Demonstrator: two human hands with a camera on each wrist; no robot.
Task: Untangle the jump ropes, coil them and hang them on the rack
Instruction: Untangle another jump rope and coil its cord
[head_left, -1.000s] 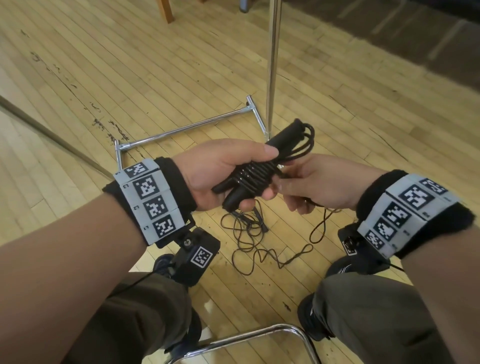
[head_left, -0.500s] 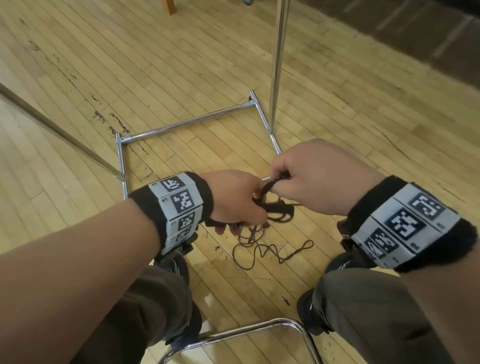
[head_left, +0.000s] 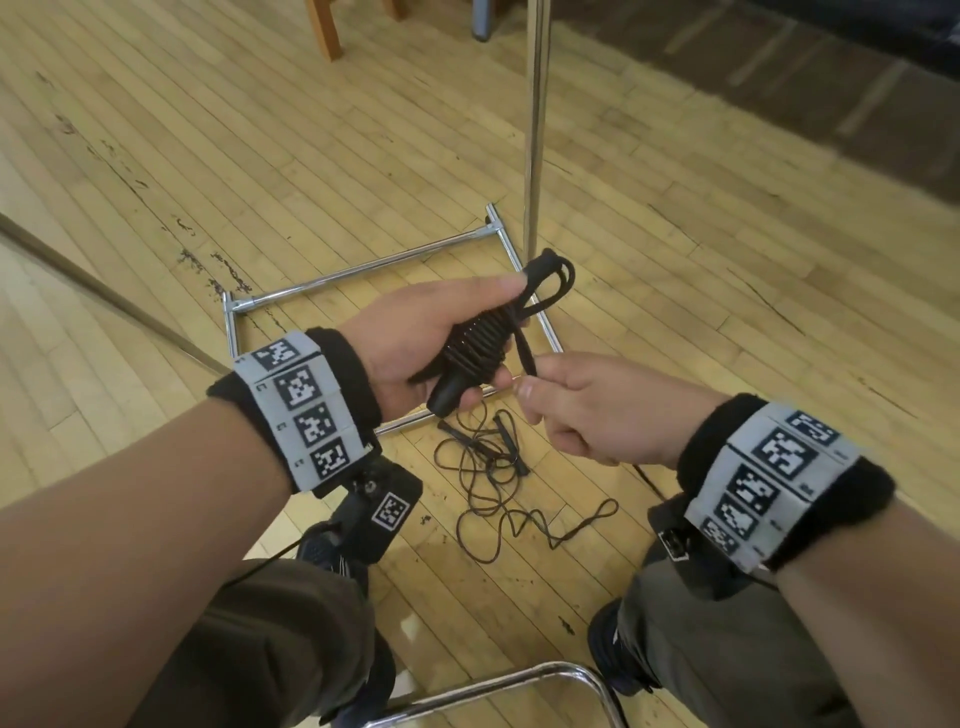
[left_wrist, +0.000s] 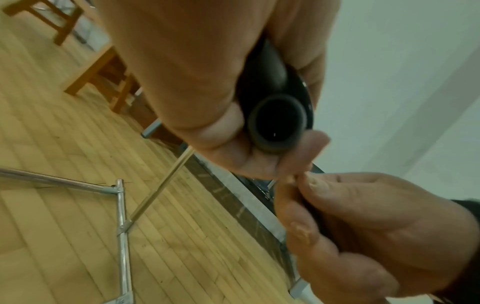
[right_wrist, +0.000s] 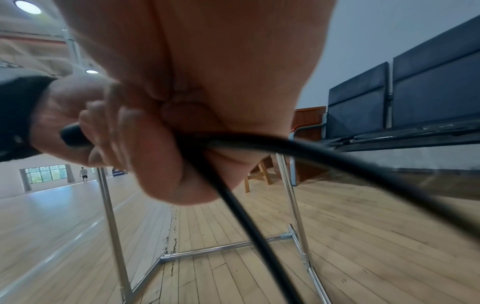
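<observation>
Gripping black ribbed rope bundle (head_left: 480, 340), left hand (head_left: 415, 343).

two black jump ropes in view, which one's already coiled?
The black jump rope in the left hand: cord wound tightly around its handles. The other thin black jump rope lies loose and tangled on the wooden floor.

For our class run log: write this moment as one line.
left hand: grips wrapped rope bundle | right hand: pinches cord end | second rope: loose on floor | hung: no
</observation>
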